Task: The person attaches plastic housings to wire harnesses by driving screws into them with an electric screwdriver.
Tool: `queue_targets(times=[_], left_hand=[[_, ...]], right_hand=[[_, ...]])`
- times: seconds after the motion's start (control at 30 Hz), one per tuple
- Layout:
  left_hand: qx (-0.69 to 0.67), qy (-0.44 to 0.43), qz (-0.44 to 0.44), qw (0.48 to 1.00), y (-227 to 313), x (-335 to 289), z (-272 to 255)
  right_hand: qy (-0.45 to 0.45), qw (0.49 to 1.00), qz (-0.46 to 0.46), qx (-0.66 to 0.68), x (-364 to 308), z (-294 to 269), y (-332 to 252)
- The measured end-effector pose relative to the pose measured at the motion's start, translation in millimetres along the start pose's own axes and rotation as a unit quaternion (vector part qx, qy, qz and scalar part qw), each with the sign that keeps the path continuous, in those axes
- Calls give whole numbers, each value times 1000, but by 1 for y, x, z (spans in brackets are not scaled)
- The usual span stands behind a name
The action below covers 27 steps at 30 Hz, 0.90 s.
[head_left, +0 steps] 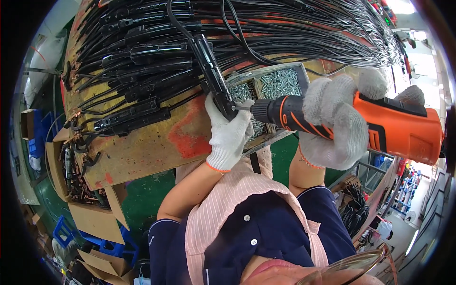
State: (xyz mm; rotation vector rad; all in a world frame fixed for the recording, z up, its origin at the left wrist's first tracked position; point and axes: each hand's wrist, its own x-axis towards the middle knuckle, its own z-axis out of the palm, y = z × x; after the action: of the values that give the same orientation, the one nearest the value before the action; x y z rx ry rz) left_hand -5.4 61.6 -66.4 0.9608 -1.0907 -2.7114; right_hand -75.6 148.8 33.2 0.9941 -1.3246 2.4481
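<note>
head view: left hand [229, 135] is closing its grip on the black connector [214, 78]; right hand [332, 121] is clenching the orange drill [375, 124]. bit is risking slipping into the glove.

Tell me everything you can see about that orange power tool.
The cordless screwdriver has an orange plastic body with black trim and a black nose with orange stripes. It lies level, its bit pointing left into a black cable housing. The gloved right hand wraps its front; the gloved left hand steadies the housing.
</note>
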Motion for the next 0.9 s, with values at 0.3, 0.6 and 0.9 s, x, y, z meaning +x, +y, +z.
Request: queue_targets(times=[0.3, 0.6, 0.9], left_hand=[[26, -1, -15, 1000, 1, -2, -3], [36, -39, 23, 998, 2, 0, -8], [40, -110, 116, 986, 59, -16, 34]], right_hand=[[-43, 997, 47, -46, 4, 11, 7], [-23, 999, 1, -29, -9, 6, -19], [175, 934, -278, 141, -18, -63, -86]])
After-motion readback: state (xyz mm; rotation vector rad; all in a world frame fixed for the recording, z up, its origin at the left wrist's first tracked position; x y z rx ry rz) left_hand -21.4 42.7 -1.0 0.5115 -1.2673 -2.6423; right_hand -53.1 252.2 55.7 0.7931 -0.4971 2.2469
